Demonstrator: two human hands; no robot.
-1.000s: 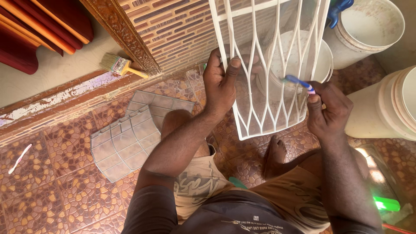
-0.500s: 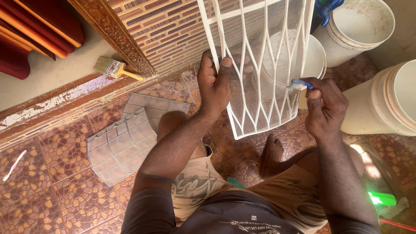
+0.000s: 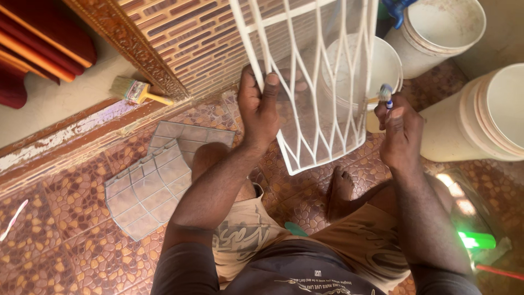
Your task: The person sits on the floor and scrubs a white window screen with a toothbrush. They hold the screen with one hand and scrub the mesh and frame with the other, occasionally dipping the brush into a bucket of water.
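My left hand (image 3: 261, 106) gripped the white grille (image 3: 311, 82) tilted above the floor; my right hand (image 3: 401, 131) pinched a small brush (image 3: 383, 94) at its edge. I judged wet paint might slip that grip.

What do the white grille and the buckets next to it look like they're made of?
The grille in the left hand looks like metal bars under matte white paint: thin, rigid, criss-crossed; plastic can't be ruled out. The buckets look like smooth off-white plastic, with thin ribbed rims and smudged sides.
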